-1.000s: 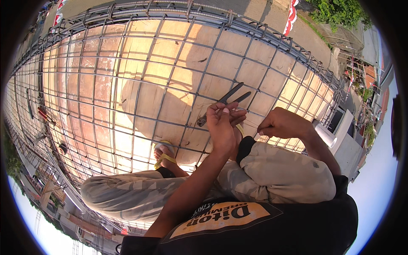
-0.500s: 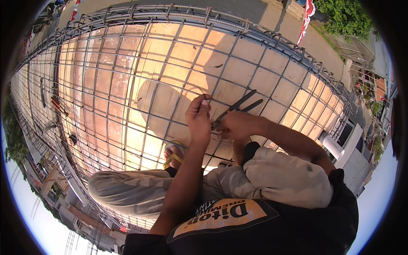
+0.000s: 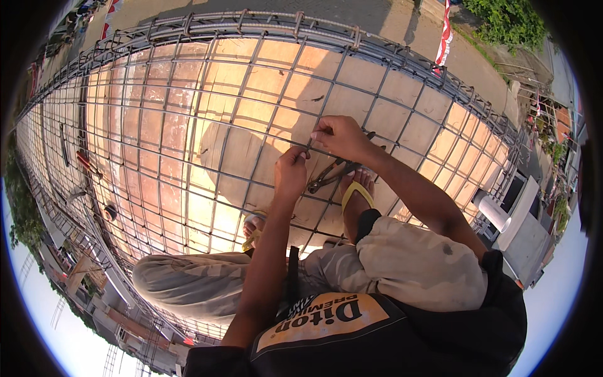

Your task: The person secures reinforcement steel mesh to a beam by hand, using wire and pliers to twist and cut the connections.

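The left hand [image 3: 291, 171] and, at its two o'clock, the right hand [image 3: 342, 136] have fingers curled closed over the steel mesh [image 3: 239, 96], gripping what I cannot tell, with pincers [image 3: 318, 181] at the left hand's three o'clock.

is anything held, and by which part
Cannot tell: left hand and right hand are pinched over the grey steel mesh; the dark-handled metal pliers lie unheld.

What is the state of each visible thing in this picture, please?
Left hand: grip closed, contents unclear
Right hand: grip closed, contents unclear
Pliers: lying unheld, partly hidden
Steel mesh: crossed in a grid
Wooden boards: partly sunlit, partly shaded
Yellow-strapped sandals: worn
Red-and-white cloth: hanging
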Demonstrator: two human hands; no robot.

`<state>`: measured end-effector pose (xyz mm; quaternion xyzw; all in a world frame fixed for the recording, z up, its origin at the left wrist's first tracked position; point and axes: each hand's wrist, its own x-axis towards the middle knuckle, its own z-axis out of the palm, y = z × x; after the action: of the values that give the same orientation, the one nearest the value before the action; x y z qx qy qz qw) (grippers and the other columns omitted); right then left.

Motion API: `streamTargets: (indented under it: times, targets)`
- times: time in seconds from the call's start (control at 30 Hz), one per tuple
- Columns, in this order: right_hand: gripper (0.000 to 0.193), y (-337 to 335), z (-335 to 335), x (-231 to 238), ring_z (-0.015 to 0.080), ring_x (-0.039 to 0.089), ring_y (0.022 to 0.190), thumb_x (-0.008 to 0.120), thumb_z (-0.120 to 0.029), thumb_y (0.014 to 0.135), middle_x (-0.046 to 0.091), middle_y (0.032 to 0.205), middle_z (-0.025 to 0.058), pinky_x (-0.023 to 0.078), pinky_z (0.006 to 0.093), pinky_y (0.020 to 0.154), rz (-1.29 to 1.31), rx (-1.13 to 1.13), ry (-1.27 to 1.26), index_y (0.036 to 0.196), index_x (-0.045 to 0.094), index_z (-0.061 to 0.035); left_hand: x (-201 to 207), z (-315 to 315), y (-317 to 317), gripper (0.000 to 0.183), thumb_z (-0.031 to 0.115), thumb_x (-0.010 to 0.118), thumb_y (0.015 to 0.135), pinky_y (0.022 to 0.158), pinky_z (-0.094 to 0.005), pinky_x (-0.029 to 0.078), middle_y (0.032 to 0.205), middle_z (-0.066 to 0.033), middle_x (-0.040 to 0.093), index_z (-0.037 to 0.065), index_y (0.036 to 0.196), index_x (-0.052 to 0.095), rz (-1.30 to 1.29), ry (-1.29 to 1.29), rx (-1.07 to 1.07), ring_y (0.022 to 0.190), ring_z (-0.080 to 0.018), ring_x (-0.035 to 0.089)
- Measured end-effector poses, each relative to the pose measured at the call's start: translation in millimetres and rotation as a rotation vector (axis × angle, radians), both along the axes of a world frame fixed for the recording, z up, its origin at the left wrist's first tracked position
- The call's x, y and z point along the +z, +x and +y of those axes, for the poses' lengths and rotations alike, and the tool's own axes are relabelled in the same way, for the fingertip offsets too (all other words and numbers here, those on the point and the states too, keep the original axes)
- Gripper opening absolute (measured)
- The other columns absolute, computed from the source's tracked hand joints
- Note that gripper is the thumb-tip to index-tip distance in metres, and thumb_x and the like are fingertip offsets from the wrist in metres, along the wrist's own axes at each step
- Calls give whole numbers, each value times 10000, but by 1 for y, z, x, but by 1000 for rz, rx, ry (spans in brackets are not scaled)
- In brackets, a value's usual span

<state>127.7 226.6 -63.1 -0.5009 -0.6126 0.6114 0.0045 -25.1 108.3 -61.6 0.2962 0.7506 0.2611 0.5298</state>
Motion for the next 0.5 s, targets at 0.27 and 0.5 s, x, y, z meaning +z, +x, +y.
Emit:
streamTargets:
  times: [0.27, 0.5]
  targets:
    - [301, 3, 38, -8, 243, 703, 781, 716, -185, 888, 721, 884, 128, 551, 359, 726, 31, -43, 320, 1121, 690, 5, -9, 32, 13, 207, 111, 545, 925, 734, -436, 513, 861, -208, 709, 28, 986, 725, 289, -45, -31, 815, -355, 692]
    - [269, -2, 68, -3, 177, 696, 652, 644, -158, 908, 721, 833, 120, 542, 310, 592, -99, 87, 238, 1084, 694, 39, -21, 48, 16, 268, 109, 529, 897, 760, -447, 550, 890, -215, 732, 49, 1041, 746, 387, 72, -27, 849, -354, 724]
